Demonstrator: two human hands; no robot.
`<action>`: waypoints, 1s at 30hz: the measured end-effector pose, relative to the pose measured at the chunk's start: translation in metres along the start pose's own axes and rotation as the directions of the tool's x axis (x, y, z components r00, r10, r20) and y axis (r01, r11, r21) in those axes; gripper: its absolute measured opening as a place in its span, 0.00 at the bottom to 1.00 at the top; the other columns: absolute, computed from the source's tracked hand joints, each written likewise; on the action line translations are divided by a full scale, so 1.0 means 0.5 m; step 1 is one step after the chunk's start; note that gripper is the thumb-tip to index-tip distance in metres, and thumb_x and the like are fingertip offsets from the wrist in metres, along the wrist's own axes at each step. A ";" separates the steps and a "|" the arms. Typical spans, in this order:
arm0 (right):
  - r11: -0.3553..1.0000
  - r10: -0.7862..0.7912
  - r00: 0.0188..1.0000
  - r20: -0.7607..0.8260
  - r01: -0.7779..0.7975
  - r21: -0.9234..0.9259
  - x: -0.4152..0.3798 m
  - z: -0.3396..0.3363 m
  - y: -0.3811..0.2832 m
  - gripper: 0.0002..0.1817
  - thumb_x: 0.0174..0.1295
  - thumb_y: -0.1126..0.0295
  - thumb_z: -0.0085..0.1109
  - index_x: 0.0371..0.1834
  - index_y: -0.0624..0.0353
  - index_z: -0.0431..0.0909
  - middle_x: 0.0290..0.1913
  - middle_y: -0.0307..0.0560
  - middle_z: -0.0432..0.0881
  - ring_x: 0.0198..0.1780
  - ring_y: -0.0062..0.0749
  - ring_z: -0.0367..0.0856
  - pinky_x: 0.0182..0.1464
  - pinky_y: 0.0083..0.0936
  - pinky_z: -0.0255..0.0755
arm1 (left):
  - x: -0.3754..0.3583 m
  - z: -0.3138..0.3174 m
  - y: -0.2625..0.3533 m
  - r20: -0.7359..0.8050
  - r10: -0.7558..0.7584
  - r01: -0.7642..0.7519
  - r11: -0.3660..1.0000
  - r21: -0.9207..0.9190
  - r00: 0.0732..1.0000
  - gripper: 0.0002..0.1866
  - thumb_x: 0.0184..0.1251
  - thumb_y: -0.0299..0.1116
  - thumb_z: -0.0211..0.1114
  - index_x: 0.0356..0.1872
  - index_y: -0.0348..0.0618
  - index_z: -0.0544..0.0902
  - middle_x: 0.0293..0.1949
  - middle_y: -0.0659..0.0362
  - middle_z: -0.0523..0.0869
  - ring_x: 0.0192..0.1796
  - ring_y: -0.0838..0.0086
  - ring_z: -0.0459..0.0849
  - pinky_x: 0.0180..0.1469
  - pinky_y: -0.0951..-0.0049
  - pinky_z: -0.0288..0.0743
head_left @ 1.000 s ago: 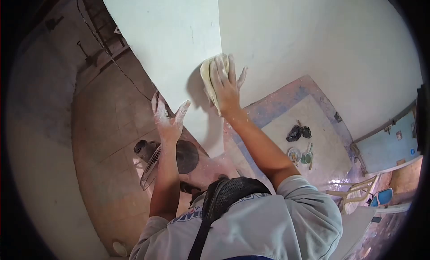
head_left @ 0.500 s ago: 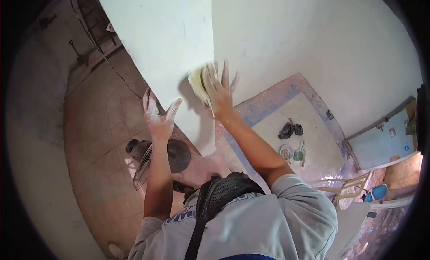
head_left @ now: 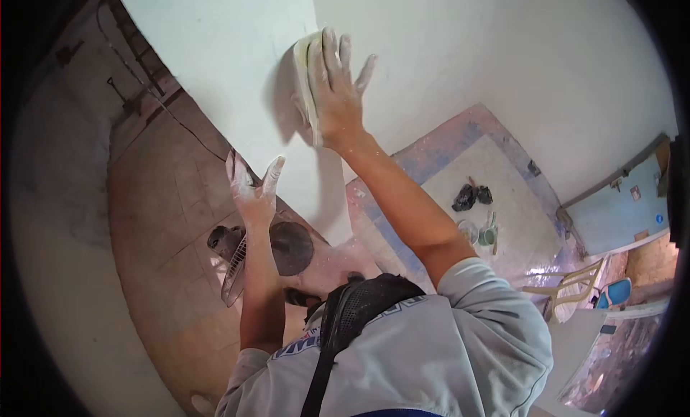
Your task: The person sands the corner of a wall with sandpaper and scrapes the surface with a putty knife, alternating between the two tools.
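My right hand (head_left: 336, 101), dusted white, presses a pale yellowish sanding pad (head_left: 302, 79) to the white wall (head_left: 230, 58), close to the inner corner. Its fingers point up along the pad, with the little finger spread away. Lower down, my left hand (head_left: 253, 194) is at the wall's outer edge, thumb on the wall side and fingers on the other side of the edge. White powder coats its fingers and thumb, and it holds nothing. The pad casts a dark shadow on the wall to its left.
A fan (head_left: 233, 262) stands on the floor below my left forearm. Black plastic bags (head_left: 471, 196) and a green container (head_left: 488, 236) sit on the floor to the right. Farther right are a plastic chair (head_left: 568, 288) and a light blue door (head_left: 618, 219). A cable (head_left: 162, 104) hangs at left.
My right hand has slid the sanding pad upward and slightly left over the wall. My left hand stays by the wall's edge, and the view has shifted a little.
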State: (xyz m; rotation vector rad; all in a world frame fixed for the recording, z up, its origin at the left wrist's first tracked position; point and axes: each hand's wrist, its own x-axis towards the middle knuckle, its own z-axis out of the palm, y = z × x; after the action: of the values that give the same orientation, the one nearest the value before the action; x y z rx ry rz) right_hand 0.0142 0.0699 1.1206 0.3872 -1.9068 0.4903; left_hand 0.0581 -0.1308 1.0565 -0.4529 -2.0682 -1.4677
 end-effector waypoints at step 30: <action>0.945 0.321 0.928 0.191 -0.326 -0.010 -0.614 0.212 -0.020 0.40 0.56 0.58 0.63 0.73 0.65 0.69 0.75 0.62 0.70 0.78 0.60 0.63 0.71 0.88 0.38 | -0.006 -0.032 -0.029 0.071 -0.100 0.092 0.990 0.109 0.992 0.20 0.67 0.32 0.76 0.52 0.28 0.82 0.54 0.50 0.77 0.53 0.62 0.81 0.52 0.67 0.76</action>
State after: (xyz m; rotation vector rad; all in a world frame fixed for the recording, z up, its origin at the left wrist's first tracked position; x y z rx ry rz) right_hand 0.0480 0.0198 0.8011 0.1338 -2.1657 0.7137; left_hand 0.0562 -0.1506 1.0476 -0.3773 -2.2434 -1.4068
